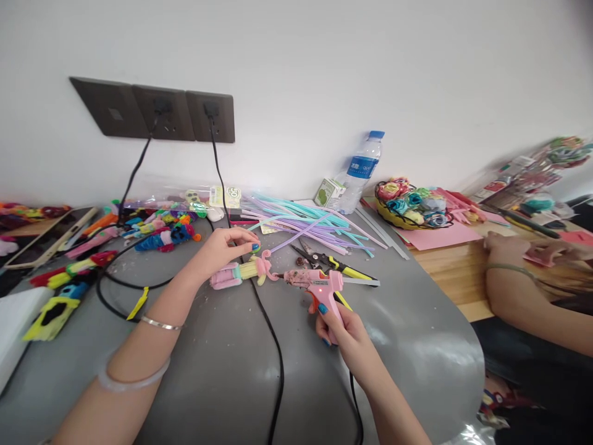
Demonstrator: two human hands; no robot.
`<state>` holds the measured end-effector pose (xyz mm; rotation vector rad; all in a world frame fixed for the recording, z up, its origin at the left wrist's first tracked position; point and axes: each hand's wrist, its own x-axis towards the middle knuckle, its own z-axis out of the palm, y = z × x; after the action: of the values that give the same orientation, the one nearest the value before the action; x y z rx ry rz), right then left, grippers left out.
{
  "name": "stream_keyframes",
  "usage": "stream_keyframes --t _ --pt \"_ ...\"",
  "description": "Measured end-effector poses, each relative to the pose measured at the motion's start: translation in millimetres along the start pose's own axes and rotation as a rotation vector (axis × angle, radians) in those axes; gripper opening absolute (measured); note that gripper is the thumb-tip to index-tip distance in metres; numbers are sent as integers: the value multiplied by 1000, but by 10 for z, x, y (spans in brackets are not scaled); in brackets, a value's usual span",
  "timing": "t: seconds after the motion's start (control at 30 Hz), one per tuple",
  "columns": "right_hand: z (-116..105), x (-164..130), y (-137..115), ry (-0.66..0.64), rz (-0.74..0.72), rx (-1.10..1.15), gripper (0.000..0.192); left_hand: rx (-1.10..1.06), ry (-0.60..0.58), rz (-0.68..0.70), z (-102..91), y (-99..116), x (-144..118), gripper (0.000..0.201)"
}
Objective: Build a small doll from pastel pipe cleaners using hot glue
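Grey worktop (433, 343), lightly shiny, pushed against a white wall (301, 74). Dark socket plates (160, 114) on the wall, two plugs in; black cable (279, 364) drops from the right-hand one, passes under a fuzzy pastel figure (249, 269) and runs out of view toward the person.

Figure lies flat mid-worktop, between the two hands. Left hand (227, 250) bent over its far side, fingertips by a small green bit — can't tell whether they pinch it. Right hand (345, 334) wrapped round the grip of a pink glue gun (327, 283), nozzle just beside the figure's curled pink end.

Along the wall side: loose lilac and turquoise fuzzy stems (315, 225), a small green-and-white box (328, 193), a water bottle (364, 173). Yellow-and-black cutters (345, 266) lie right behind the gun — little slack there. Left flank crowded: bright fuzzy pieces (162, 233), looped cable with a yellow tag (138, 303).

Right edge of the worktop curves round toward the person; grey surface shows between gun and rim. Past it, a wooden worktop (435, 272) with pink paper (442, 237) and a co-worker's forearm (519, 290).
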<state>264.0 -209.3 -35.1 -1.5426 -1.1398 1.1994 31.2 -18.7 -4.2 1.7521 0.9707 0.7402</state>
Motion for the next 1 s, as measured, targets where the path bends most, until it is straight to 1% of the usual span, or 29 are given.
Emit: stream_keyframes --t 0.13,0.23,0.33,0.5,0.63,0.8,0.9,1.0 --pt "10 1 -29 4 -1 -9 52 -35 -35 -51 15 -4 -8 30" --pt "16 -1 -42 9 -8 -20 52 -56 -75 -98 26 31 -24 29" --pt "20 -5 -38 13 -16 -27 51 -50 -120 -101 36 70 -39 26" --pt "11 -23 -42 7 -11 -59 47 35 -174 -87 32 65 -49 25" --pt "-15 -45 -146 9 8 -162 41 68 -203 -82 23 64 -52 21" --pt "-64 -70 -349 17 -1 -319 38 56 -201 -69 27 92 -59 21" --pt "-112 -96 -396 68 -46 -275 41 30 -200 -78 30 102 -63 22" --pt "-189 -125 -346 177 -129 -124 44 11 -196 -88 30 106 -64 23"
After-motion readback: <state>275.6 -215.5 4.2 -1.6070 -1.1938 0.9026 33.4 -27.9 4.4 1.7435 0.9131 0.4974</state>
